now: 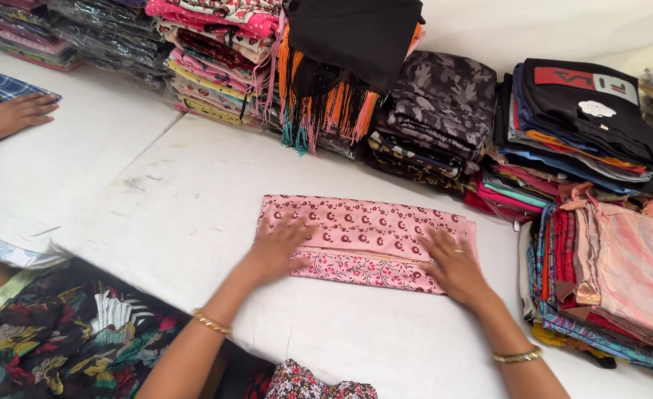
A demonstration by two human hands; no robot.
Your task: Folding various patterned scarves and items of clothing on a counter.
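Pink printed cloth (363, 240) lies folded to a flat rectangle mid white table (156, 199); folding looks nearly done, edges being smoothed. Left hand (278, 247) and right hand (453, 266) spread flat, pressing its ends. Fabric stacks (445, 111) behind and right; another person's hand (12, 114) far left, clear.

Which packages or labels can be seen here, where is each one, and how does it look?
Clear plastic packages of folded cloth: stacked at the far left, shiny, with coloured fabric inside.
Red rectangular label: on the dark folded garment atop the far right stack.
White label with a scalloped edge: on the same garment, right of the red one.
No signs or screens are in view.
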